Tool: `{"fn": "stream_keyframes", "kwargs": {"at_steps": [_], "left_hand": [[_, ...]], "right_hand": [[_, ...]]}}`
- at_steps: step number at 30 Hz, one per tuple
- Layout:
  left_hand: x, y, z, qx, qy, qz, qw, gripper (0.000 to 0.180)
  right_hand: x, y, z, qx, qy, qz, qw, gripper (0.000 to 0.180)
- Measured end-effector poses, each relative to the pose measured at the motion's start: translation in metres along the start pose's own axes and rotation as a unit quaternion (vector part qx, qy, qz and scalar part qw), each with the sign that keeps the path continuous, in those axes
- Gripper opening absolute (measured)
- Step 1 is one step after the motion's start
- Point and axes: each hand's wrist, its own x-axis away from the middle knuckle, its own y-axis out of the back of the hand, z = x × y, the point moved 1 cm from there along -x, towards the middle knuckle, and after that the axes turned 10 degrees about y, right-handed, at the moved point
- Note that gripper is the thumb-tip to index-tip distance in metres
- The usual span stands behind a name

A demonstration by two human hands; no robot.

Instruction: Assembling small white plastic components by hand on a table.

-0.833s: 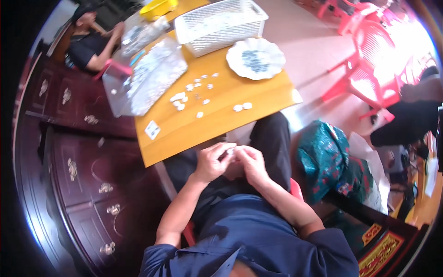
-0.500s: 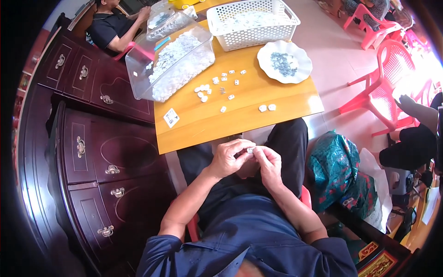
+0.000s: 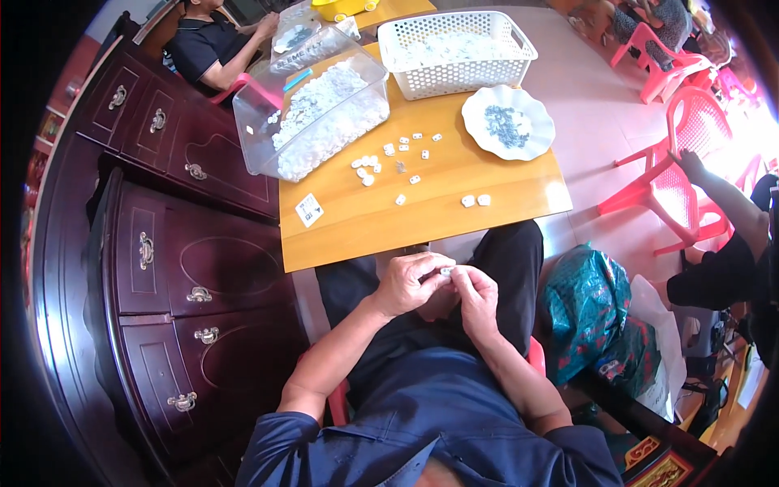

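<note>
Over my lap, just short of the table's front edge, my left hand [image 3: 411,282] and my right hand [image 3: 476,297] meet fingertip to fingertip. Between them they pinch a small white plastic piece [image 3: 446,272]; its details are too small to make out. On the wooden table [image 3: 349,239] ahead lie several small white pieces with dark holes [image 3: 415,179], a cluster of rounded white pieces [image 3: 367,180] and a few tiny metal bits [image 3: 400,167]. Two more white pieces [image 3: 468,201] rest nearer the right edge.
A clear plastic bin [image 3: 256,154] of white parts stands at the table's left, a white perforated basket [image 3: 454,81] behind. At right is a scalloped plate [image 3: 535,146] holding small metal parts. Dark drawers [image 3: 199,243] flank my left; a green bag [image 3: 584,292] sits right. Other people are nearby.
The view has shifted slightly, so the table sits a little lower and to the right. My hands keep their pinch on the white piece. At right, another person's arm has moved toward the red chair.
</note>
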Motion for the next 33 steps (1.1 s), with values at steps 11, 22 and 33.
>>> {"fn": "stream_keyframes", "kwargs": {"at_steps": [11,22,33], "left_hand": [[0.000,0.029,-0.005,-0.067,-0.032,-0.025,0.997,0.033],[-0.050,0.101,0.070,-0.303,0.096,-0.212,0.924,0.028],[-0.056,0.094,0.081,-0.302,0.086,-0.215,0.925,0.014]], "right_hand": [[-0.012,0.004,0.010,0.075,-0.018,0.032,0.996,0.017],[-0.112,0.015,0.071,0.568,0.164,0.070,0.803,0.031],[-0.153,0.024,0.076,0.666,0.147,0.048,0.729,0.034]]}}
